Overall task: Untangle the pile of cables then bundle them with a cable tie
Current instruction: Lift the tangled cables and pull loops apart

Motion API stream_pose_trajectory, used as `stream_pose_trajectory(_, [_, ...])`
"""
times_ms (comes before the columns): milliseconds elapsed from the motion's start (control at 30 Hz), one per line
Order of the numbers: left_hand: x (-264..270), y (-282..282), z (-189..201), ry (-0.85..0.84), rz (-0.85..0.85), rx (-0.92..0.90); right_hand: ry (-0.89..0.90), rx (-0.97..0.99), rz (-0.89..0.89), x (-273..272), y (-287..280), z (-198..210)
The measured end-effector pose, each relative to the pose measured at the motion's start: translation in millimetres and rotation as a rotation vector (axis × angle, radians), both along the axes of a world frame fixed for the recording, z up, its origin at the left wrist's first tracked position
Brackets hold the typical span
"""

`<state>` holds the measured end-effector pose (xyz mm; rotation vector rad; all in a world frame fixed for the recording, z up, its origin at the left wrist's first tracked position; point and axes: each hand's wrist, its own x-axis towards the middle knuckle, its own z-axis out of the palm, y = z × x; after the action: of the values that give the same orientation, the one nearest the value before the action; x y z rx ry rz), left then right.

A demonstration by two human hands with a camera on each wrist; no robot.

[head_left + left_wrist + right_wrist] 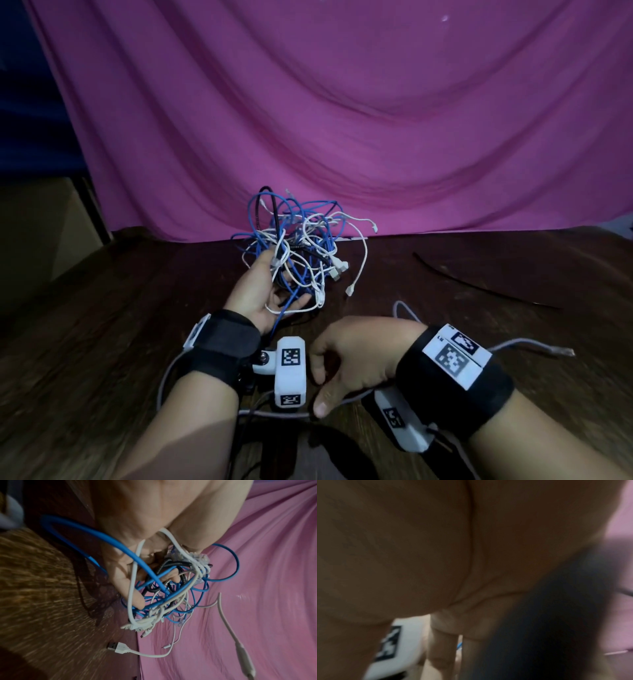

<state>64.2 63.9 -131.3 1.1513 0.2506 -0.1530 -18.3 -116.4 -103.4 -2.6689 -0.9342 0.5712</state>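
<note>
A tangle of blue, white and black cables [301, 240] lies at the back of the wooden table [102, 342], against the pink cloth. My left hand [284, 281] lies palm up in its near side. In the left wrist view, the thumb and curled fingers [135, 601] of the left hand [154, 574] hold several strands of the tangle [180, 595]. Nearer to me, my right hand [320, 390] is curled, its thumb pinching a separate grey cable [274, 414]; that cable's plug [565, 351] rests at the right. The right wrist view is blurred and shows only the palm and fingers [441, 649].
A long black cable tie [479, 281] lies on the table to the right of the tangle. A white USB plug [120, 647] and a grey connector [243, 654] trail loose from the pile. The pink cloth [342, 102] hangs behind the table.
</note>
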Motion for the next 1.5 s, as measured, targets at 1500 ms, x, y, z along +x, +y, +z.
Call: stream_pose_trajectory(1500, [-3.6,10.0,-11.9,-0.013,0.088,0.449,-0.377,1.099,-0.526,78.7,-39.4,-22.8])
